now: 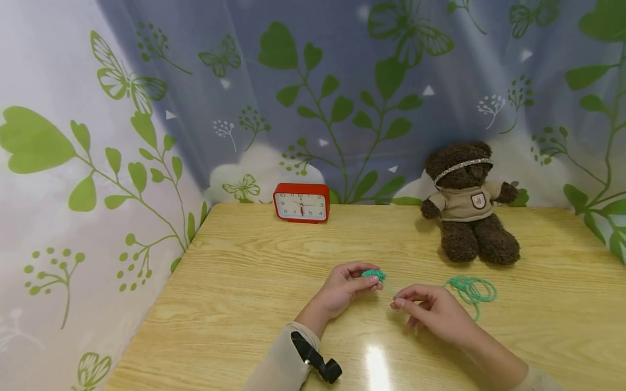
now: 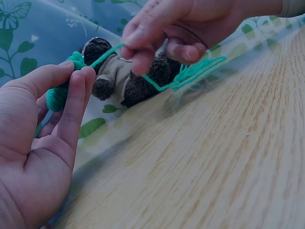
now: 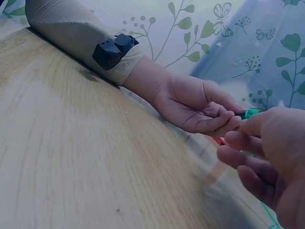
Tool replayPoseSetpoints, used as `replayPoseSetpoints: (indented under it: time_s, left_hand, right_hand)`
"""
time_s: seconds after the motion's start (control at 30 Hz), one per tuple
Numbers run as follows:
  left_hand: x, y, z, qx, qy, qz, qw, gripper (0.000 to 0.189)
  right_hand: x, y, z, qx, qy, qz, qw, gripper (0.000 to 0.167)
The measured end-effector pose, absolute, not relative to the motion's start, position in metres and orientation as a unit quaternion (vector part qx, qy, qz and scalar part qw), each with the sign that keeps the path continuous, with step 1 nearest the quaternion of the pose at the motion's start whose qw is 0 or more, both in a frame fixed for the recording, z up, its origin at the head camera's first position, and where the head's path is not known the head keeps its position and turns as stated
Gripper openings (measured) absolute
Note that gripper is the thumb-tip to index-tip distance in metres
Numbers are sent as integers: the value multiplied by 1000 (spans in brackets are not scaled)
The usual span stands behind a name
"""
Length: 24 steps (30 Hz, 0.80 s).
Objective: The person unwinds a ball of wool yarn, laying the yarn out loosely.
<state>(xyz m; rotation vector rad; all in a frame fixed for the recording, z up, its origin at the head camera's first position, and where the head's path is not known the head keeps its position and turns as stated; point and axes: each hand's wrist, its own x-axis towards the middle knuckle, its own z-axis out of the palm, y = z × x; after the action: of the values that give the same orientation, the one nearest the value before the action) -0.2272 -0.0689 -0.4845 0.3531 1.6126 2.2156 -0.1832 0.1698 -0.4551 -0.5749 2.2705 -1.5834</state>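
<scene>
Here, left hand [image 1: 344, 289]: half-curled, pinching green ball [image 1: 374, 275], centre of head frame.
Right hand [image 1: 435, 312]: half-curled, pinching strand [image 2: 108, 54], lower right of centre.
Coil [image 1: 469, 292]: on table [image 1: 235, 304], right of centre, below bear [image 1: 467, 203].

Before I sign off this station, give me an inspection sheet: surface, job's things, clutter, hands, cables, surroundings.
Surface: wood-grain table, glare near its front edge.
Job's things: green yarn, as a wound bundle, a strand leading off it, and loose loops on the table.
Clutter: red clock and bear towards the back.
Hands: left hand holds the bundle between thumb and fingers; right hand pinches the strand.
Cables: nothing seen.
Surroundings: backdrop printed with leaves and butterflies, behind the table and to its left.
</scene>
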Motion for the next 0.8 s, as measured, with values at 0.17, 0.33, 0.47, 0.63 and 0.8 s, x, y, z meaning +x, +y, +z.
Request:
replayPoseSetpoints:
  time_s: [0.17,0.33,0.47,0.63,0.8]
  left_hand:
    - [-228,-69,-484,120,570,792,185,39]
    - [-227,-68,-483,115,564,798,180,37]
    - [-227,-68,-483,116,565,798,178,36]
    - [-227,-68,-483,119,567,796,178,36]
    - [-227,-68,-484,120,568,795,178,35]
  right_hand:
    - [-184,170,-452,-168,812,-550,101,29]
    - [-185,172,-450,-146,825,-542,62,28]
    - [-184,174,-449,-141,826,-545,35,27]
    - [-184,176,-447,-136,818,-559,7,27]
    - [-184,178,-445,-148,805,-575,-11,26]
